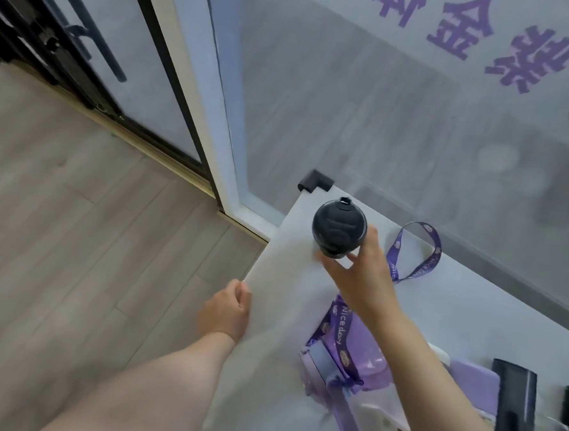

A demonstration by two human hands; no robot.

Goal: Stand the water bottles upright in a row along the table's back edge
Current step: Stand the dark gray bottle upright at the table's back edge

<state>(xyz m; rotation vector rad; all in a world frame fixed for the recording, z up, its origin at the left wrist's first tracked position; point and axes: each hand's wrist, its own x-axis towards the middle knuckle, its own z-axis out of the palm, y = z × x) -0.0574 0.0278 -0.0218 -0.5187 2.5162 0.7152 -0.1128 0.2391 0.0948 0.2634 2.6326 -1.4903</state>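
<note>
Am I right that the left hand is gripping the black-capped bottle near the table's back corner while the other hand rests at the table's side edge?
Not quite: the head view shows the right hand gripping the black-capped bottle near the table's back corner. The left hand is the one at the side edge.

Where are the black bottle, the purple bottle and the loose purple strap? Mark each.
black bottle (339, 227), head view, on its domed lid.
purple bottle (365, 370), head view, on its clear purple body.
purple strap (432, 257), head view, on the loop's right side.
</note>
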